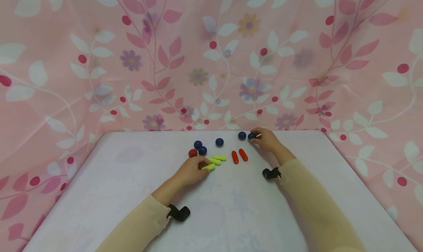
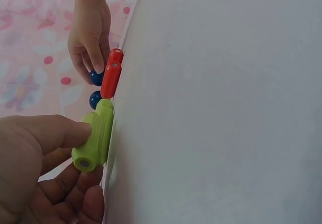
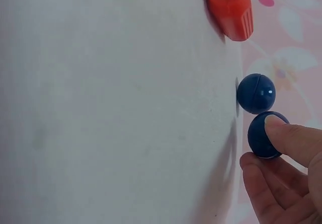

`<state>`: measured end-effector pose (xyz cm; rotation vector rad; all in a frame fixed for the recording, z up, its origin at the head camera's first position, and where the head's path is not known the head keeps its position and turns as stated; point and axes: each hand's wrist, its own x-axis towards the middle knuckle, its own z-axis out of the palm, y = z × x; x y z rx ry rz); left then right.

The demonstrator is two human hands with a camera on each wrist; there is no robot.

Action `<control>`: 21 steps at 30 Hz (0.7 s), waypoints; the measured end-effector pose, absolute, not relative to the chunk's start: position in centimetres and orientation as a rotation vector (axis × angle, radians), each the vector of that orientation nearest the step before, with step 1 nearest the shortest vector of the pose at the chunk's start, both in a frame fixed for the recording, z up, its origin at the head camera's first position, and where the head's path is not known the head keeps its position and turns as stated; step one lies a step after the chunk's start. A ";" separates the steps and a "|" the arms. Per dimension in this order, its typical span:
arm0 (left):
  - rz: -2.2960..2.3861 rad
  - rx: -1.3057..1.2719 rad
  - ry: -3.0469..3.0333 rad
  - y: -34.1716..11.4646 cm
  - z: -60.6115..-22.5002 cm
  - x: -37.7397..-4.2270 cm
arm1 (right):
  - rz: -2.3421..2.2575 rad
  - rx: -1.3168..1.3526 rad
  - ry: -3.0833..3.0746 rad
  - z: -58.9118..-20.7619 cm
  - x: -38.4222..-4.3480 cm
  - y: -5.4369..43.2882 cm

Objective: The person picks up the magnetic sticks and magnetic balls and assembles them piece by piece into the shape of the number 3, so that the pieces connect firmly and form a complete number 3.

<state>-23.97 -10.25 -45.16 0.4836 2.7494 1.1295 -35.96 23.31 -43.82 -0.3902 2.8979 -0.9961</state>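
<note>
My left hand (image 1: 193,170) pinches a yellow-green magnetic rod (image 2: 86,148) between thumb and fingers; its grey end disc faces the left wrist camera. Two more yellow-green rods (image 1: 219,158) lie just beyond, close to that hand. At the far edge of the table, my right hand (image 1: 265,139) grips a dark blue ball (image 3: 262,136), thumb on one side and fingers on the other. Immediately left of it sits another blue ball (image 3: 256,93). Between the hands, two red rods (image 1: 235,157) lie side by side, slightly apart.
Several other blue balls (image 1: 219,142) are spread along the back of the white-covered table (image 1: 231,215). A red ball (image 1: 192,153) sits beyond the left hand, beside two blue ones. Behind the table hangs a pink floral cloth (image 1: 198,61).
</note>
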 end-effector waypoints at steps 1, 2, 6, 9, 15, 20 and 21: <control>1.133 0.482 2.749 -10.2 -45.1 -23.9 | -1.003 -0.397 2.896 -43.7 -35.7 23.3; 1.136 0.479 2.748 -10.2 -45.0 -23.8 | -1.007 -0.407 2.897 -43.7 -35.5 23.4; 1.152 0.464 2.737 -10.3 -45.1 -23.6 | -1.010 -0.435 2.897 -43.4 -34.6 23.5; 1.177 0.466 2.719 -10.4 -45.2 -23.5 | -1.013 -0.449 2.888 -43.1 -33.7 23.6; 1.215 0.481 2.679 -10.7 -45.0 -23.2 | -1.031 -0.475 2.846 -42.6 -31.9 23.5; 1.235 0.523 2.647 -10.9 -44.6 -22.7 | -1.043 -0.524 2.808 -42.3 -30.5 23.3; 1.239 0.530 2.638 -10.9 -44.5 -22.5 | -1.043 -0.530 2.803 -42.2 -30.2 23.2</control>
